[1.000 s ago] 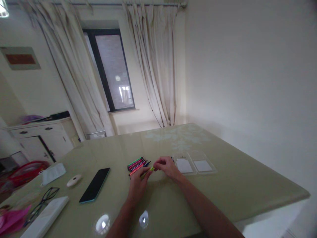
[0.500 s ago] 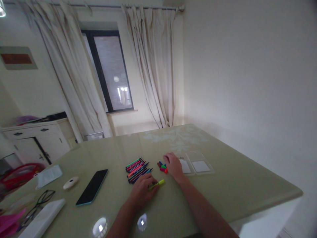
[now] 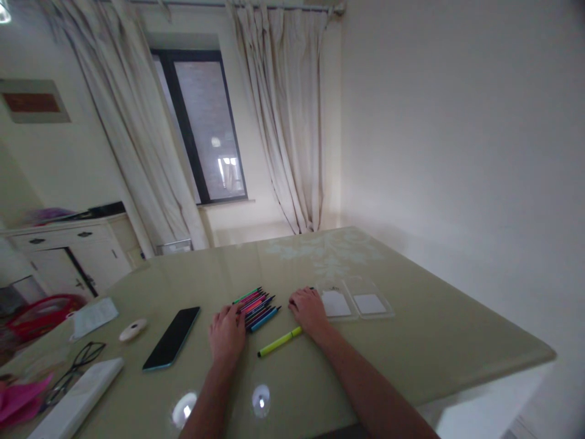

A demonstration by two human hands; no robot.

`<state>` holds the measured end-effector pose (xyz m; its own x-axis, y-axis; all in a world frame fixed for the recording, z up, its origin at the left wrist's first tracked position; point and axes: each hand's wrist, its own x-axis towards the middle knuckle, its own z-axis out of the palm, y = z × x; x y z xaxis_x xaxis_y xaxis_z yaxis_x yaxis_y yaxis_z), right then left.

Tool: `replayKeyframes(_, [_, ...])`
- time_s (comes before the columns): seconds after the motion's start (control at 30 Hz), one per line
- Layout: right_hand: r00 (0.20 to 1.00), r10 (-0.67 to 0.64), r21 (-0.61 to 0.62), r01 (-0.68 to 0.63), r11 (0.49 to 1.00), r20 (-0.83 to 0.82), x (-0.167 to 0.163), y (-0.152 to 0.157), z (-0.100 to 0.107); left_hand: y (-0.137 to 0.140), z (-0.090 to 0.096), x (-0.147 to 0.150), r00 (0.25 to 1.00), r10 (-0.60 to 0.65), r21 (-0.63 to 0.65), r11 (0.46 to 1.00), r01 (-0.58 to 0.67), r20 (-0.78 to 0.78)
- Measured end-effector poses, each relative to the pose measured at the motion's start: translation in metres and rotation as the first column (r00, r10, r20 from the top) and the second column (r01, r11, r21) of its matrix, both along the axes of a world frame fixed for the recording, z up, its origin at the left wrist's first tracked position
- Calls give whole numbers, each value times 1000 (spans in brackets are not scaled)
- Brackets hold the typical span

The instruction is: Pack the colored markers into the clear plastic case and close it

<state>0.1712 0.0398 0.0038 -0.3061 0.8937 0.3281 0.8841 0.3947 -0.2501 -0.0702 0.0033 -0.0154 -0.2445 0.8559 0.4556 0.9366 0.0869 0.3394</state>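
Note:
My left hand (image 3: pixel 228 334) rests at the left ends of a pile of uncapped markers (image 3: pixel 260 310), its fingers stretched forward and touching them. The markers lie roughly side by side, tips to the upper right. My right hand (image 3: pixel 309 310) lies palm down to the right of the pile, fingers bent over the table and hiding most of what is beneath; a small dark piece shows by its knuckles. A yellow-green marker (image 3: pixel 280 342) with its cap on lies on the table between my hands, its right end reaching my right wrist.
A clear hinged case (image 3: pixel 387 311) with white cards lies open right of my right hand. Left are a phone (image 3: pixel 172 339), a white oval object (image 3: pixel 133 330), a face mask (image 3: pixel 94 317), glasses (image 3: pixel 75 369) and a long white box (image 3: pixel 77 402). A wall bounds the table's right.
My left hand has let go of the yellow-green marker and moved left to the pile's ends. My right hand has shifted slightly left, over the spot where the loose coloured caps lay.

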Motion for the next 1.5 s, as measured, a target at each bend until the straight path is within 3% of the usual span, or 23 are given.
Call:
replayKeyframes(0.1, [1000,1,-14,-1,1000,-14,-2,-2,1,5,-1,-9,1000,28,-48,998,-28,-12])
replayKeyframes(0.27, [1000,-11,-19,10,1000,-26,-2,-4,0,30,-3,-24,993,69,-37,997,-66,100])
replayKeyframes(0.43, [999,-16,-34,14,999,-51,-2,-4,0,44,-5,-33,990,26,-30,999,-23,137])
replayKeyframes(0.8, [995,-8,-39,4,999,-100,-1,-5,1,29,-6,-30,947,-280,52,960,275,159])
replayKeyframes(1.07, [993,-3,-45,-3,999,-121,0,-6,2,20,-1,-20,913,-365,70,931,358,181])
replayKeyframes(1.2, [993,-3,-45,-2,999,-114,0,-6,3,15,1,-11,868,-468,46,883,467,168])
replayKeyframes(1.5, [989,-8,-28,4,1000,-151,-1,-4,1,8,6,-5,929,-365,-50,928,368,70])
